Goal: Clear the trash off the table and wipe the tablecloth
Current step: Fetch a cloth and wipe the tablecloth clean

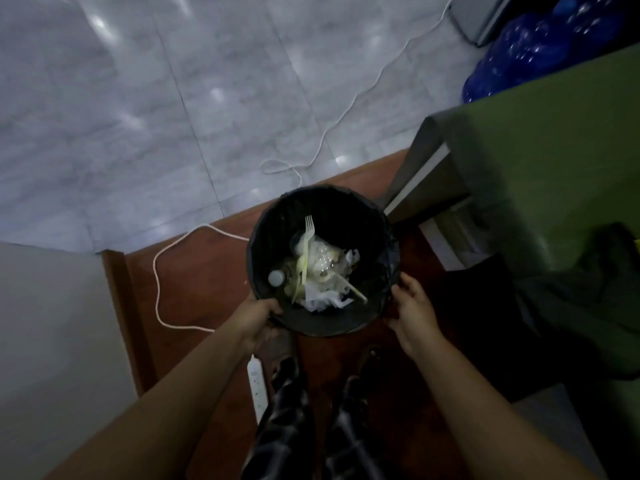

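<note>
**Both hands at the bin rim**

My left hand (pixel 258 318) grips the near-left rim of the black bin (pixel 349 216) at frame centre; my right hand (pixel 412 306) curls around its near-right edge. Inside lie a plastic fork (pixel 308 233) and crumpled wrappers (pixel 323 271). Beyond, a white cord (pixel 349 105) crosses the floor.

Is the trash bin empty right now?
No, the black trash bin held by the left hand and right hand contains a white plastic fork, crumpled wrappers and other trash.
</note>
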Available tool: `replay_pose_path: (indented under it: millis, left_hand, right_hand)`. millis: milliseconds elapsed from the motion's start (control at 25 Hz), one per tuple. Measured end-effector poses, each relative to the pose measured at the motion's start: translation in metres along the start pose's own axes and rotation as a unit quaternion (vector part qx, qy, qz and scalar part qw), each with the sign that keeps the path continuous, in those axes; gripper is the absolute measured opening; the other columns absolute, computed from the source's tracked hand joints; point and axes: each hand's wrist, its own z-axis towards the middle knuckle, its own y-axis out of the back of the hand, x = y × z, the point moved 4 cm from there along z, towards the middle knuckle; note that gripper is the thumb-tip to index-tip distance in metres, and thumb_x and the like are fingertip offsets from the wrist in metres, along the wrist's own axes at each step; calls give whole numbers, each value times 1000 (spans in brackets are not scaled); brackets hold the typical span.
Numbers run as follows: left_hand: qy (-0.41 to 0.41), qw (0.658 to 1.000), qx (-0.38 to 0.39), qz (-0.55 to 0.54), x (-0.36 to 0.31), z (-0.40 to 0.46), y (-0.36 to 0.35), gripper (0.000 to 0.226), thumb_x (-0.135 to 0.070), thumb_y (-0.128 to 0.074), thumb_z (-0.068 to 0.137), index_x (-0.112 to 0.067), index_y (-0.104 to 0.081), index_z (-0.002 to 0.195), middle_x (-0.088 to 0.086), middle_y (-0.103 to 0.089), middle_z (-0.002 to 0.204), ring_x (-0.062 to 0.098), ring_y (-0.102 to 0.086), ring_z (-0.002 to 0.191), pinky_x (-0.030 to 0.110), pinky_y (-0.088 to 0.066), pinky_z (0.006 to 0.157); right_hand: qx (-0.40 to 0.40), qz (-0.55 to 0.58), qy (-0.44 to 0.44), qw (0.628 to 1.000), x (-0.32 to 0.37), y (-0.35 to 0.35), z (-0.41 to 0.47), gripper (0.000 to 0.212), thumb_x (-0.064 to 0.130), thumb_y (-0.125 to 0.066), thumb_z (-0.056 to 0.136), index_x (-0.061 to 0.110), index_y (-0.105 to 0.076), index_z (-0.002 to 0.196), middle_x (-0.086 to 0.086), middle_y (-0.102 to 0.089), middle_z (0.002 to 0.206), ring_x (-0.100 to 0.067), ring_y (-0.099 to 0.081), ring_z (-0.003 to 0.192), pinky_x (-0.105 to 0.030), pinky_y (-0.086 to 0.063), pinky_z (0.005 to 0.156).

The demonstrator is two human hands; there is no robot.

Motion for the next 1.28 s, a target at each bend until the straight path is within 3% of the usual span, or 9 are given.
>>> replay_pose_path:
  millis: [240,320,440,520,760,920,1120,1280]
  left_hand:
    - [27,999,-9,26,27,112,18,55,14,-40,81,-22,-47,121,12,-62,101,33,-61,92,60,-45,98]
    - [33,998,-15,43,36,145,21,53,13,-41,83,-23,-45,121,11,-61,98,29,-61,83,55,-51,88]
    - [40,997,-19,63,48,188,20,53,14,-42,85,-19,-45,127,8,-63,96,23,-62,80,36,-59,65]
    - [40,997,-11,72,53,211,17,56,15,-42,86,-17,-43,132,10,-63,105,22,-63,83,33,-59,62]
    - [26,995,6,95,69,256,8,53,12,-45,90,-17,-42,134,10,-61,119,24,-63,93,43,-54,85]
    - [20,993,1,115,76,276,7,47,9,-47,92,-18,-44,131,6,-60,114,18,-61,88,43,-51,88]
    - [-2,990,-2,139,83,294,4,45,5,-49,93,-18,-43,132,10,-59,115,27,-59,94,54,-47,94]
    - [-35,984,-7,174,90,315,8,49,2,-61,85,-20,-46,127,12,-60,128,33,-59,111,59,-47,97]
  right_hand:
    - [-46,-31,-37,998,-48,-25,95,27,11,-44,97,32,-58,106,-9,-58,130,-30,-55,116,-49,-48,95]
    - [-57,-39,-55,996,-63,-29,123,26,10,-43,97,29,-58,106,-7,-58,129,-29,-55,117,-52,-46,100]
    - [-71,-36,-75,994,-82,-30,159,25,7,-40,96,23,-57,107,-6,-60,122,-27,-57,115,-49,-48,97]
    - [-90,-33,-82,992,-93,-29,177,24,7,-41,96,21,-57,108,-6,-62,118,-26,-59,112,-48,-49,96]
    - [-107,-30,-95,989,-115,-21,213,26,7,-44,94,18,-56,114,-7,-60,124,-25,-57,114,-47,-48,97]
    - [-111,-25,-103,988,-122,-20,225,25,7,-44,95,17,-54,116,-8,-59,125,-25,-55,114,-44,-48,93]
    - [-114,-21,-104,988,-127,-15,235,33,8,-45,95,15,-52,126,-9,-55,131,-26,-53,119,-45,-47,96]
    - [-114,-23,-98,988,-128,-10,242,36,10,-45,95,15,-50,130,-9,-53,135,-26,-51,122,-47,-45,102]
